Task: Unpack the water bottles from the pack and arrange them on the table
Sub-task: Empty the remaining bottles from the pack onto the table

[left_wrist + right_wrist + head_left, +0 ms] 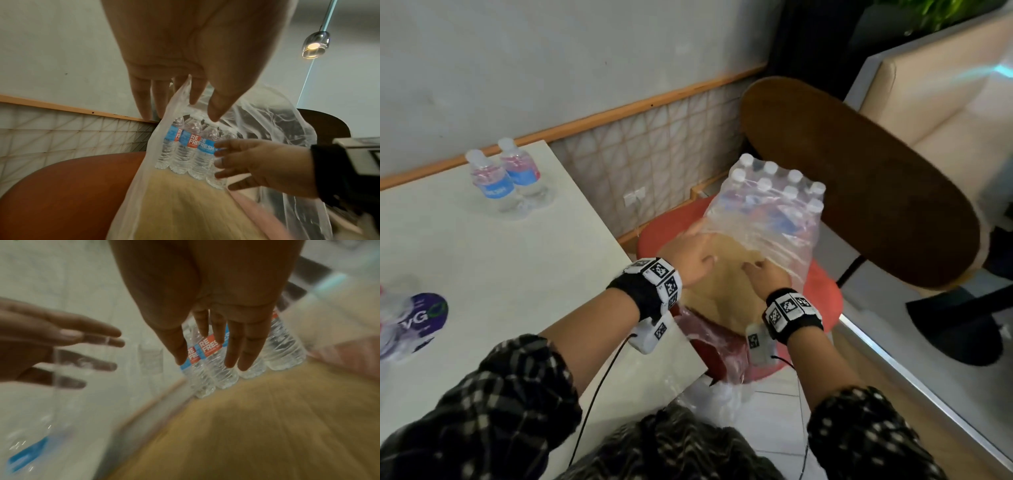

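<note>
While two bottles (503, 180) already stand upright near the table's (482, 260) far edge by the wall, the pack (763, 212) sits on a red chair (822, 294) just beside the table, its wrap torn open on the near side. Both hands are reaching into that opening. From its wrist view, the left hand (185, 53) has straight fingers, with the film's edge caught between forefinger and thumb (a light pinch, as far as I can tell). The right hand (765, 274) is spread and relaxed, fingertips at the front row of bottles (191, 149) without closing on any.

By my reading, this is the step of fetching the next bottle: most remain in the wrap. What comes next calls for holding the film clear and curling the right fingers round one front-row bottle, then lifting it across to the table.
</note>
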The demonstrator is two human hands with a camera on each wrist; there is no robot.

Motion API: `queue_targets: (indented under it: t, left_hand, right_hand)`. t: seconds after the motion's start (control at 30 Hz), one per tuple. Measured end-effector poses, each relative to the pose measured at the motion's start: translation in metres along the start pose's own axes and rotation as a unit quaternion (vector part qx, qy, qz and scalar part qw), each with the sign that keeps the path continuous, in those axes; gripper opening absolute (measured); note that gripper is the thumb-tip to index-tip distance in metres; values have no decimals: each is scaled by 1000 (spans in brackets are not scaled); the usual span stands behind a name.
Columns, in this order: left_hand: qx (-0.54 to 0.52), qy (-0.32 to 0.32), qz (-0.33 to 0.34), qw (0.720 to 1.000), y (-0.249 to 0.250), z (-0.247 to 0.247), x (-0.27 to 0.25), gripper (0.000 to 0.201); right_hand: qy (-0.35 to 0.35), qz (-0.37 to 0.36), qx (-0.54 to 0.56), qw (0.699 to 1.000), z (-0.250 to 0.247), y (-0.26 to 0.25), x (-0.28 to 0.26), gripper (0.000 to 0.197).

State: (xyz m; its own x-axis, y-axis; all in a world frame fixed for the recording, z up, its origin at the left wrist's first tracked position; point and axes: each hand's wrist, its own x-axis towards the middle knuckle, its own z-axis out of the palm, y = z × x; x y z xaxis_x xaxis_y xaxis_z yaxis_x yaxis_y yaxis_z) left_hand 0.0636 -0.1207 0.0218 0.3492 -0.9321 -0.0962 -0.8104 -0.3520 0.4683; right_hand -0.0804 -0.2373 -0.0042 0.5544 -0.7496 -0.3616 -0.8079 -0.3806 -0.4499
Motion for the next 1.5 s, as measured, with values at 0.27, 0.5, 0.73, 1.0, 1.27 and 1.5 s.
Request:
queue_targets:
  t: [0.27, 0.5, 0.73, 1.0, 1.27, 1.5]
  left_hand:
    - [65, -31, -3, 997, 15, -11, 0, 25]
    - [55, -55, -6, 997, 14, -5, 8, 42]
    - [44, -17, -1, 999, 14, 3, 19, 53]
    - [25, -24, -21, 999, 19, 8, 28, 59]
    - [65, -49, -48, 996, 17, 1, 27, 60]
    - [78, -41, -66, 994, 7, -6, 18, 56]
  right_hand:
    - [-48, -16, -241, 969, -43, 16, 19, 60]
    - [-76, -8, -316, 946, -56, -2, 16, 50]
    - [-78, 89, 52, 992, -39, -5, 6, 53]
    - [-68, -80, 162, 981, -22, -26, -11, 29]
    - [-81, 48, -129, 987, -53, -1, -18, 60]
    - [-104, 22, -245, 964, -67, -20, 0, 48]
